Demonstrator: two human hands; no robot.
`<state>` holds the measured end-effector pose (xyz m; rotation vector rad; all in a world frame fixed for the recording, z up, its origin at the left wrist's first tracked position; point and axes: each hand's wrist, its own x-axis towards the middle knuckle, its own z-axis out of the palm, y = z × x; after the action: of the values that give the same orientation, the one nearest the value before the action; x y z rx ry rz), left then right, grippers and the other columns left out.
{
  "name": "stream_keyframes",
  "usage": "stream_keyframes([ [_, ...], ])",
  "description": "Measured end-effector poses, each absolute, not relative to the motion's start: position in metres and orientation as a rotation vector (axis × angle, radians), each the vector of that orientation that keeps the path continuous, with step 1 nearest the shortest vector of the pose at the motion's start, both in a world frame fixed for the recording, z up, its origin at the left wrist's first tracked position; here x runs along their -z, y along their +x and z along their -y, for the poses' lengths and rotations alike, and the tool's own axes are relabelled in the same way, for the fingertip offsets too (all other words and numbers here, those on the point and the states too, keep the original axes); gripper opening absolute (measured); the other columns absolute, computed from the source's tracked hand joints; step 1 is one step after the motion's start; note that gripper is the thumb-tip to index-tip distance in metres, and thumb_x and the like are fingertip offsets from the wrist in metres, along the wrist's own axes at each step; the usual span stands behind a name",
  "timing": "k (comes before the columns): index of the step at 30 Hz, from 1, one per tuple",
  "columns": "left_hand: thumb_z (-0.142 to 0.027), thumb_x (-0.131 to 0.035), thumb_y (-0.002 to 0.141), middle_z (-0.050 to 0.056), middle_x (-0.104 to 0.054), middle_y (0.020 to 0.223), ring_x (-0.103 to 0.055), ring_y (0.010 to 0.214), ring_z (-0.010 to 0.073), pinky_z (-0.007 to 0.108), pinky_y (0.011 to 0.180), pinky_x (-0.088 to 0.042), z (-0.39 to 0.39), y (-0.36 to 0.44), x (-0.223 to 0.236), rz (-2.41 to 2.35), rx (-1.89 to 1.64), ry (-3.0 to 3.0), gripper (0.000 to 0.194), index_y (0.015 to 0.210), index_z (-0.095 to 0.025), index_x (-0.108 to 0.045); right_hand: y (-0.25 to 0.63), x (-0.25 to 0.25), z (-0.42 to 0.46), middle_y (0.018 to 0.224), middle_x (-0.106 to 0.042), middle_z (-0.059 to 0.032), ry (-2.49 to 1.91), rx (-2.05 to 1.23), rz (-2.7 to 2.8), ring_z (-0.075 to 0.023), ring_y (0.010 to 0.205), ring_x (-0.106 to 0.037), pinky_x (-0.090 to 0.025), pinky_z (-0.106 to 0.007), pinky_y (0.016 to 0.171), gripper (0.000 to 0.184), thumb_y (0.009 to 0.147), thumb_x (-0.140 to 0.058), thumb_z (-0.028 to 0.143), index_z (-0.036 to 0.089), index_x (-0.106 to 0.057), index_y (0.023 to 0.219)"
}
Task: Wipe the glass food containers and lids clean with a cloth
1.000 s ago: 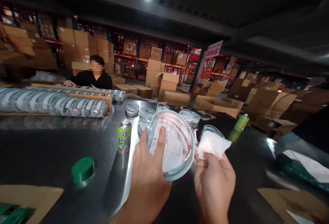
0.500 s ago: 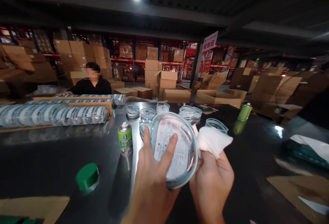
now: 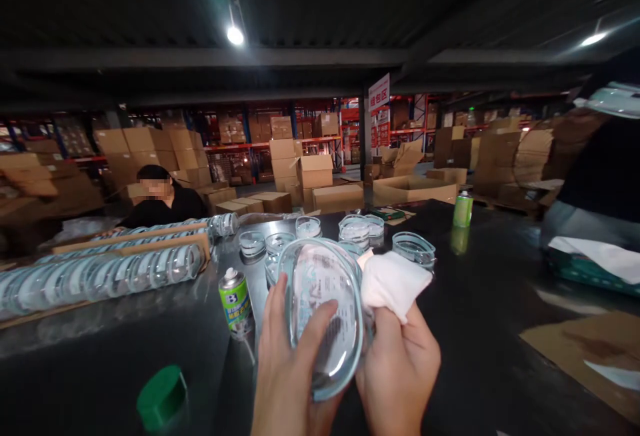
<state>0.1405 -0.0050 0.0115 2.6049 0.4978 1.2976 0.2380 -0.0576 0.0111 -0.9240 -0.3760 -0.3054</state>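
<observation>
My left hand (image 3: 287, 366) grips a clear glass food container (image 3: 327, 276) with a pale blue rim, thumb across its face and fingers around the left side. A printed paper label shows through the glass, and the container is tilted up towards me. In my right hand (image 3: 403, 363) a folded white cloth (image 3: 393, 283) is pinched, right beside the container's right edge; whether it touches the glass I cannot tell. A green spray can (image 3: 237, 306) without its cap stands left of my left hand. Its likely match, a green cap (image 3: 161, 396), lies nearer to me.
Several similar containers (image 3: 413, 249) stand behind my hands on the dark table (image 3: 480, 303). Rows of containers (image 3: 125, 273) lie in cardboard at left. A second green can (image 3: 463, 211) stands at the far right. One person (image 3: 167, 206) sits opposite; another (image 3: 600, 176) stands at right.
My view has tipped upward and shifted to the right, so the table sits lower. The container has turned a little in my left hand. The cloth stays in my right hand beside it.
</observation>
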Motion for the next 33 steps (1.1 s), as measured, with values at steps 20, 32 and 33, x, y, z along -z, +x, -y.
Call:
stream_keyframes([
  [20,0.003,-0.067,0.050,-0.002,0.015,0.156,-0.022,0.138,0.0451,0.058,0.103,-0.037,0.000,0.138,-0.009,-0.519,-1.384,2.653,0.076,0.117,-0.033,-0.061,0.236,-0.013,0.058,0.083,-0.070,-0.0077,-0.907,0.168,0.268,-0.0241,0.086,-0.064,-0.048,-0.033,0.076,0.035,0.076,-0.061,0.031,0.014,-0.069,0.105],
  [32,0.000,-0.073,0.050,0.001,0.007,0.158,-0.022,0.137,0.0473,0.061,0.099,-0.040,0.000,0.135,-0.006,-0.432,-1.451,2.577,0.083,0.123,-0.037,-0.057,0.230,-0.009,0.058,0.083,-0.071,-0.0095,-0.938,0.304,0.229,-0.0232,0.078,-0.064,-0.050,-0.031,0.070,0.038,0.075,-0.062,0.032,0.011,-0.070,0.106],
  [33,-0.001,-0.073,0.051,0.001,0.007,0.158,-0.023,0.137,0.0479,0.062,0.098,-0.041,0.001,0.135,-0.005,-0.431,-1.447,2.566,0.085,0.125,-0.038,-0.055,0.230,-0.010,0.058,0.083,-0.071,-0.0097,-0.944,0.322,0.224,-0.0232,0.078,-0.064,-0.049,-0.031,0.070,0.037,0.075,-0.063,0.032,0.011,-0.070,0.106],
])
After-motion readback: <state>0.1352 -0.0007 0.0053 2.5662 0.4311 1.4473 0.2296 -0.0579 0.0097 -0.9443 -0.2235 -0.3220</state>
